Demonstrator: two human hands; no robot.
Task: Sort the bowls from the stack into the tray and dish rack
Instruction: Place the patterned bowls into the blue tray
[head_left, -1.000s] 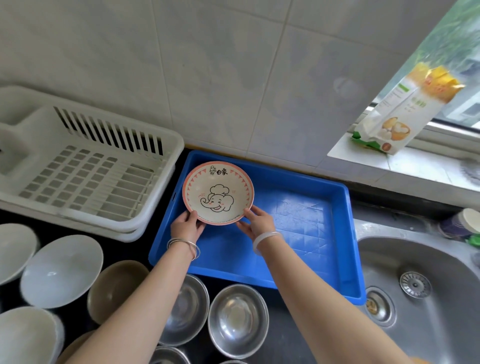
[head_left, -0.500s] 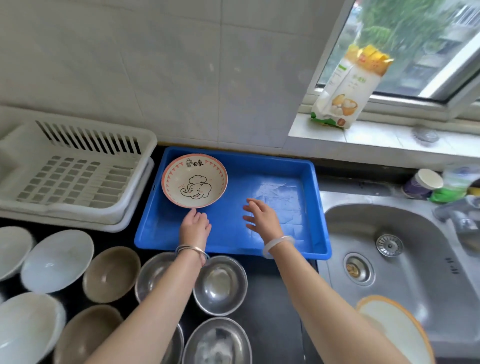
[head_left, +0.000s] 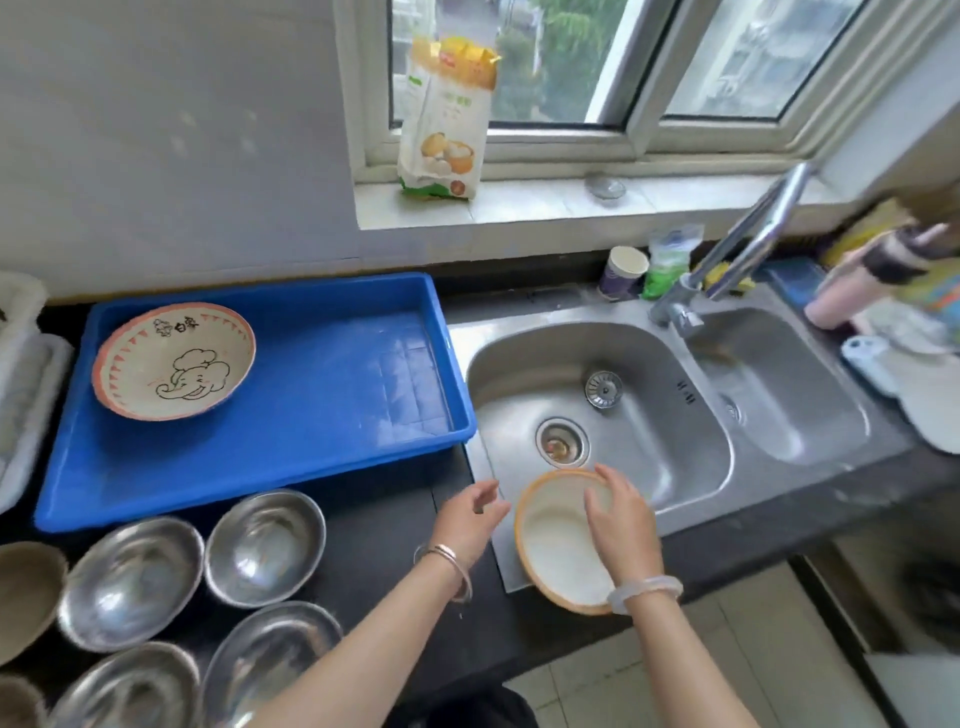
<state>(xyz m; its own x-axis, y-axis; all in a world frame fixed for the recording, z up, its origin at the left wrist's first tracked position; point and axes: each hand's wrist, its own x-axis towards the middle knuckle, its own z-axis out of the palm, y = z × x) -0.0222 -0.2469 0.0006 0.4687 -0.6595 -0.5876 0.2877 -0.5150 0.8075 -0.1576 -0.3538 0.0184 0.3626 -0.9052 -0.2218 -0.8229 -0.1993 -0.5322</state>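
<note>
so the orange-rimmed bowl (head_left: 558, 545) is down at the front edge of the sink (head_left: 649, 415), tilted a bit, over the near rim of the left basin; the right hand (head_left: 621, 525) lies over its far right side, thumb inside the bowl, fingers reaching past the rim; honestly can't tell if it has actually closed on it. the left hand (head_left: 470, 519) hovers just beside the bowl's left rim, fingers loosely curled, holding nothing and not touching it.

the elephant bowl (head_left: 174, 361) sits in the back left corner of the blue tray (head_left: 332, 395), nothing else in there; the white dish rack (head_left: 21, 374) is only a sliver at the left edge. a bunch of steel bowls (head_left: 265, 548) are spread on the black table (head_left: 379, 545) in front of the tray; a flour bag (head_left: 447, 119) stands on the window sill.
</note>
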